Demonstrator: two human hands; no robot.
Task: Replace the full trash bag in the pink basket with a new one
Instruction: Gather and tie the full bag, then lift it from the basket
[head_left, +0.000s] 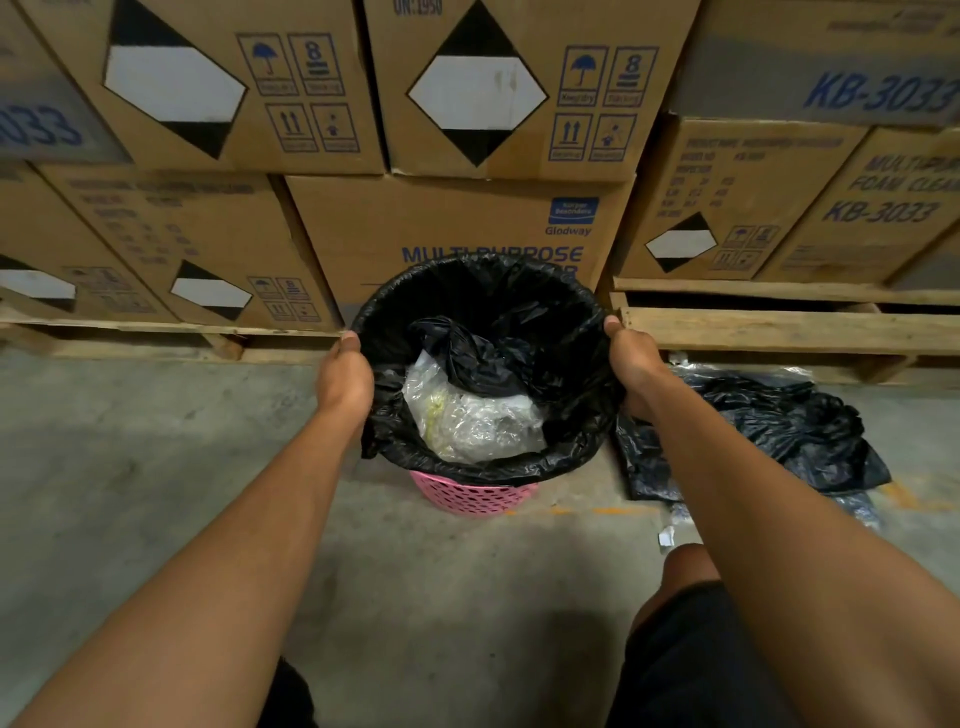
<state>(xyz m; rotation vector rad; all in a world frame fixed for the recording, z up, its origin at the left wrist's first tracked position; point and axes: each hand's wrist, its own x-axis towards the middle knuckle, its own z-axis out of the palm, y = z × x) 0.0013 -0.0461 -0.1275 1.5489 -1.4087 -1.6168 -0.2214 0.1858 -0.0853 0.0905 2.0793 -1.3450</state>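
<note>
Standing upright on concrete floor, mouth facing up: pink basket, perforated plastic, only lower wall visible. Black trash bag lines it, glossy, wrinkled, rim folded over basket edge. Inside: crumpled clear plastic, knotted black bag. Left hand clamped on bag rim at left side; right hand clamped on right rim. Second black bag lies flat on floor, right of basket. Cardboard boxes on wooden pallets behind.
</note>
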